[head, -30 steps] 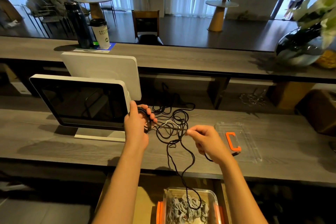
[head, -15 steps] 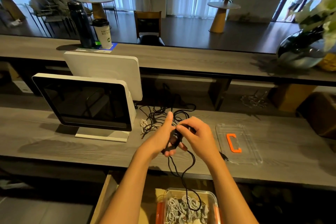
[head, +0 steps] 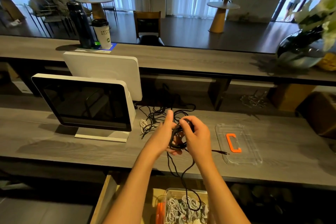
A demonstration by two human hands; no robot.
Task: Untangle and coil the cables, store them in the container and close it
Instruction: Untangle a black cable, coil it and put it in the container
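Observation:
Both hands meet over the grey counter around a small coil of black cable (head: 177,137). My left hand (head: 164,133) holds the coil from the left, thumb raised. My right hand (head: 195,135) grips it from the right. A loose length of the same cable hangs down over the counter edge into a clear container (head: 183,207) with orange clips, which holds coiled white cables. More tangled black cable (head: 160,114) and a white cable (head: 143,123) lie behind my hands. The clear lid (head: 238,143) with an orange handle rests on the counter to the right.
A white-framed monitor (head: 85,103) on a stand sits left of the tangle, a second screen behind it. The container rests in an open wooden drawer (head: 107,198) below the counter. A raised ledge carries a dark bottle (head: 80,23), a paper cup (head: 102,32) and a vase (head: 300,47).
My hands have come together from apart, gathering the stretched black cable into a small coil between them. They have shifted right, away from the monitor.

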